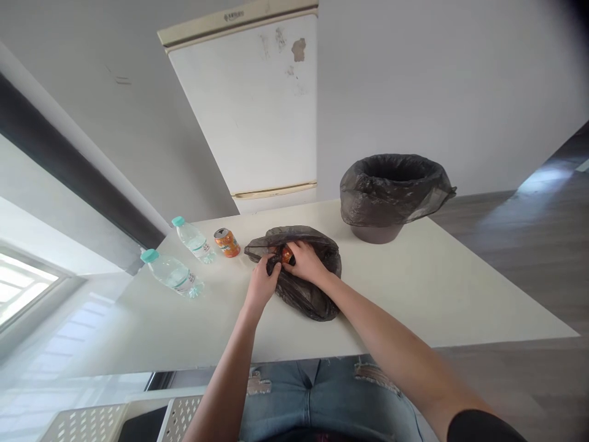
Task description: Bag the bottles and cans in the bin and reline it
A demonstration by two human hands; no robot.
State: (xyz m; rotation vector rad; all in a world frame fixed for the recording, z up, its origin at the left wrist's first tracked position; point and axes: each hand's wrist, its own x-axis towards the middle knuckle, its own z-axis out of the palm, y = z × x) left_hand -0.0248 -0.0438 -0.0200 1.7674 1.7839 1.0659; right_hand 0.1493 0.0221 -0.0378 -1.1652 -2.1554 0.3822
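Observation:
A black plastic garbage bag (308, 294) lies crumpled on the white table in front of me. My left hand (264, 279) pinches the bag's edge at its opening. Inside the mouth of the bag, my right hand (304, 261) has its fingers curled over an orange soda can (287, 254), which is mostly hidden by the fingers and the plastic. Left of the bag stands another orange soda can (227, 243), with its top facing up. Two clear plastic bottles with green caps, a nearer bottle (172, 274) and a farther bottle (193, 240), are at the table's left side.
At the back right of the table (414, 294) stands a trash bin (377, 234) lined with a black bag folded over its rim. A white refrigerator (257, 104) rises behind the table. White perforated baskets (87, 423) sit below the near left edge.

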